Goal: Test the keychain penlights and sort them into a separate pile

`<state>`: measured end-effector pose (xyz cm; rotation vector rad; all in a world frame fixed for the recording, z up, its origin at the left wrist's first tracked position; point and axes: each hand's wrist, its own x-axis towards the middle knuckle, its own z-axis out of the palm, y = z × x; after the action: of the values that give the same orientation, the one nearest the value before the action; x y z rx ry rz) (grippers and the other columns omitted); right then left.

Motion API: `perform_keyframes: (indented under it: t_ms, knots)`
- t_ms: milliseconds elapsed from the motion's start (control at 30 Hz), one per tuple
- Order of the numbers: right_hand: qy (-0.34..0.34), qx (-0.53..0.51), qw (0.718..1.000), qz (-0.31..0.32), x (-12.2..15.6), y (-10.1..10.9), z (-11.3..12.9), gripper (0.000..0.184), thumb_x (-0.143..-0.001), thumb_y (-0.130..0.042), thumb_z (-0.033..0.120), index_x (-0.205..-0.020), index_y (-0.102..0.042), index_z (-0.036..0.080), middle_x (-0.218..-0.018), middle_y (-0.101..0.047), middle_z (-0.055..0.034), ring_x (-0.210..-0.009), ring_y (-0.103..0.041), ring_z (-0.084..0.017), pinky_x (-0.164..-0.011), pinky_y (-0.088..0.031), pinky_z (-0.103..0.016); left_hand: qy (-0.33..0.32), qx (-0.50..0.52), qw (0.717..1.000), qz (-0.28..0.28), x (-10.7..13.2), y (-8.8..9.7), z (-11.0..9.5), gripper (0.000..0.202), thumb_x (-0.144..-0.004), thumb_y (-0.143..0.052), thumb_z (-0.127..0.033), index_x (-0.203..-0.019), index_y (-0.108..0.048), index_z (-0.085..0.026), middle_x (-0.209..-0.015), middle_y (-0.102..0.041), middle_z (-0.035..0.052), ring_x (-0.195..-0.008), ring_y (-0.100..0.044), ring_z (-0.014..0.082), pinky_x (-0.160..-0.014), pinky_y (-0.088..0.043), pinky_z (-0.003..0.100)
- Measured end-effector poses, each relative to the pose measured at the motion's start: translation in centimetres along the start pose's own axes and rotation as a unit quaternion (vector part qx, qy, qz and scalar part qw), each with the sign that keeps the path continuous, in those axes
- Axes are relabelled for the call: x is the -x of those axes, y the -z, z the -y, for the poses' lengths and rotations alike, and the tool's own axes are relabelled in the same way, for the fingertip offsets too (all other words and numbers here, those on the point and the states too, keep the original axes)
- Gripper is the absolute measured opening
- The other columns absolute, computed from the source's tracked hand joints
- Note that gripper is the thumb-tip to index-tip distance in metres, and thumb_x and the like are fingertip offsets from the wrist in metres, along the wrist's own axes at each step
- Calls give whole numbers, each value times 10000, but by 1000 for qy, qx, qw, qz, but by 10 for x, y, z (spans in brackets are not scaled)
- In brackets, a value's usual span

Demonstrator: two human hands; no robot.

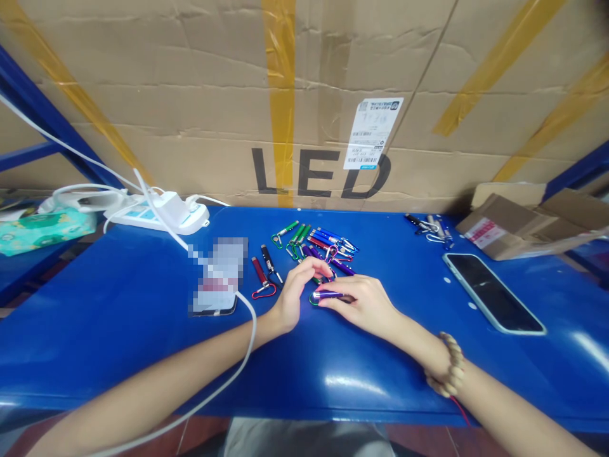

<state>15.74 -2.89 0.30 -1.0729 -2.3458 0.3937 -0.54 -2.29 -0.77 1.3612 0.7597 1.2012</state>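
My right hand [365, 303] pinches a small purple keychain flashlight [329, 294] between thumb and fingers, above the blue tabletop. A bit of green shows at the flashlight's left end. Just to the left, my left hand [295, 289] is cupped with its fingers curved over the near side of a pile, and I see nothing held in it. Green flashlights [301, 235], blue ones [328, 235] and purple ones [343, 268] with carabiner clips make up that pile, partly hidden behind my hands. A red flashlight [259, 271] and a black one [267, 258] lie left of it.
A phone [219, 304] with a blurred screen and a white cable lies left. Another phone [497, 293] is at right, near an open carton [507, 219] and a few dark and silver flashlights [431, 227]. Behind stand a power strip [190, 219] and a big cardboard box [214, 114].
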Motion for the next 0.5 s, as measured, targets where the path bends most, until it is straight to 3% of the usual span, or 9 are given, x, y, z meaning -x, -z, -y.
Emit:
perform_keyframes:
  t_ms: [500]
  knots:
    - [-5,14,1000,-11,1,-1,-2,178,-848,-595,400,-929,-716,296,-905,-745,57,-736,-688,-140,-658,-471,-226,-3,8,1000,12,1,1,2,272,-862,-338,-265,-815,-578,-148,-862,-566,61,-880,-518,203,-841,-387,310]
